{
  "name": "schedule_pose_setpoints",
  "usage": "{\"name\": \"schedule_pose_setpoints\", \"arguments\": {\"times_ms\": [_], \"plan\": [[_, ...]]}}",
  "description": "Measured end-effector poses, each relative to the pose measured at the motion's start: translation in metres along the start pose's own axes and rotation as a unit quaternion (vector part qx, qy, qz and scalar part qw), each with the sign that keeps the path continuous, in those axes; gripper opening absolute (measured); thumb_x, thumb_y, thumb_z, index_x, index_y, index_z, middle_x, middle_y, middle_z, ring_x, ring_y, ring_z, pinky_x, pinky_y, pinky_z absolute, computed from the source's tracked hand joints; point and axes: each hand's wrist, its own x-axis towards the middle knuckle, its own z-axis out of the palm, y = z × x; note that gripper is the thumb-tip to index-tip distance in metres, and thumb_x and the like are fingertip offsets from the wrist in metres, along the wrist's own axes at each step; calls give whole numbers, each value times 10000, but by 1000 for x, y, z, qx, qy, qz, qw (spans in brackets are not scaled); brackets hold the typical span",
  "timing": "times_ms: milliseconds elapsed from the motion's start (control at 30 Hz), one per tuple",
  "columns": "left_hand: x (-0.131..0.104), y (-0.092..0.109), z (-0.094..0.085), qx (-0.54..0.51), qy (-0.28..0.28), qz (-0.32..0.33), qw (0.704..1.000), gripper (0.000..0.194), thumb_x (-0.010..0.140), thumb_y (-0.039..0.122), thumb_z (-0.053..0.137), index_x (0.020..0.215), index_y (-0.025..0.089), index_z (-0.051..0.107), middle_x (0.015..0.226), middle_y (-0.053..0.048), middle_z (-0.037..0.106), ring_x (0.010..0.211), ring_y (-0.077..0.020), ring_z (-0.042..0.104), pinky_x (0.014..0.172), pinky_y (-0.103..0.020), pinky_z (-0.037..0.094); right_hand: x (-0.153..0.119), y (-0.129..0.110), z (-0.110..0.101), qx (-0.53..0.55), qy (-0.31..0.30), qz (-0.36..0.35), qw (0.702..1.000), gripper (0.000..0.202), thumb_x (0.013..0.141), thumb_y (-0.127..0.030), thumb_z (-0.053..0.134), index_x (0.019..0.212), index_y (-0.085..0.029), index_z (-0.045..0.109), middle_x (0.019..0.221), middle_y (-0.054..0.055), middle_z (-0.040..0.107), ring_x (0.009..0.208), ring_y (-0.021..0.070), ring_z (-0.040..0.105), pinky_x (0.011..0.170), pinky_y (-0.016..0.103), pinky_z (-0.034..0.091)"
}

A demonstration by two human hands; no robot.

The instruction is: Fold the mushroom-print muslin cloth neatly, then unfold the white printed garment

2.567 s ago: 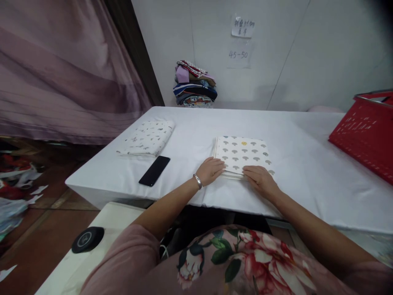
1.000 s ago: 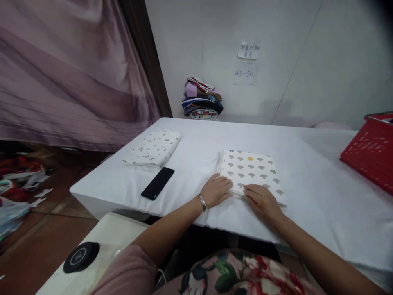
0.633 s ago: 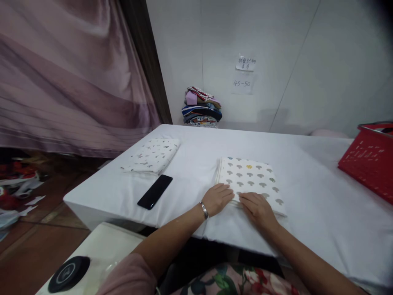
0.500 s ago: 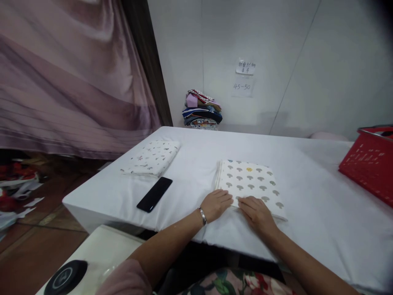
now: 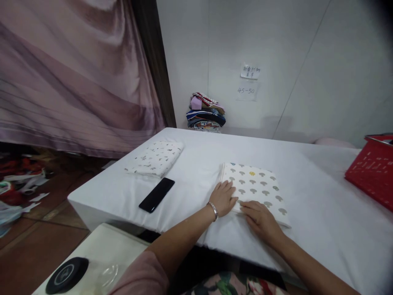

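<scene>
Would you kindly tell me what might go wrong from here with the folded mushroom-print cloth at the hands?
The left hand and right hand both touch the near side of the mushroom-print cloth, so uneven pressure might skew its layers.

The black phone lies near the front edge of the white table, on the left forearm's side, so a sweep of that arm might knock it.

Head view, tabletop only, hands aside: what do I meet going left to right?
Small-print folded cloth → folded mushroom-print cloth → red basket. The black phone is left out: it lies nearer, within the first cloth's left-to-right span.
</scene>
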Motion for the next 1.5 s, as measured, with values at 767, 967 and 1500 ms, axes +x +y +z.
{"name": "schedule_pose_setpoints", "arguments": {"times_ms": [767,967,1500], "plan": [[66,-52,-21,-180,-10,-277,944,202,823,274,530,924,233,699,989,1,708,899,-151,634,822,-249,475,69,58,41,-138,-77,113,981,515,924,-492,294,1344,-232,437,1458,118,343,1348,281,275,1043,543,241],[100,-63,-12,-185,-47,-334,923,266,802,403,564,883,187,696,964,-52,713,899,-184,642,765,-249,469,69,57,40,-143,-76,112,980,511,927,-479,288,1332,-214,451,1448,122,360,1339,289,288,1034,539,256],[125,-61,-13,-185,-91,-392,897,313,760,390,598,954,162,688,1072,-113,681,998,-226,631,768,-246,470,71,54,40,-136,-75,123,980,502,923,-474,304,1331,-222,453,1454,115,352,1349,279,273,1047,526,240]]}}
